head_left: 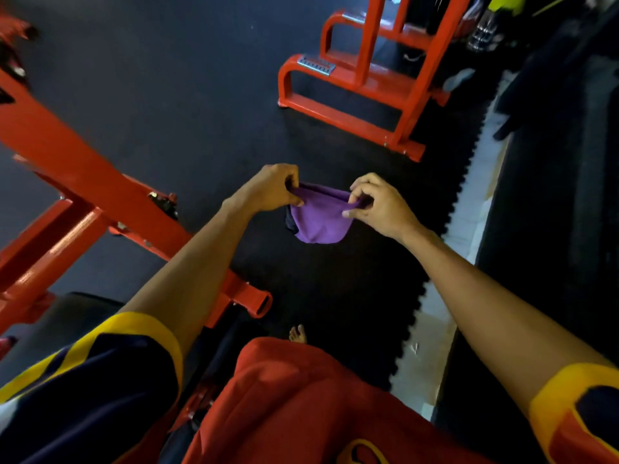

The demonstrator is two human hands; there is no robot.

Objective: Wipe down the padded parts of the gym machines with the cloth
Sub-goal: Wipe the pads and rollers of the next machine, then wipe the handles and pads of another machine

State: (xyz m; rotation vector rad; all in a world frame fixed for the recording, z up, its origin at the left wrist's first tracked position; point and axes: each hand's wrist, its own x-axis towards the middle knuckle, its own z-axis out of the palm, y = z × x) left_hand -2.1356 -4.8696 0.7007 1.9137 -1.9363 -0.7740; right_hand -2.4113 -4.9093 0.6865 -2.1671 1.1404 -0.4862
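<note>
The cloth (318, 219) has its top corners buried in the left grip (271, 189) and right grip (378, 204). A dark patch at its left edge is too small to tell. The near frame (83, 182) runs off the left edge, smeared. The pad (67, 323) lies mostly behind the sleeve (100, 380). The top-right clutter (485, 28) is dark and blurred. Only the toes of a foot (297, 333) show.

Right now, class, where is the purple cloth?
Head view, mid-frame: the purple cloth hangs pinched between the left hand and right hand, above the black floor mat, right of the red frame.
</note>
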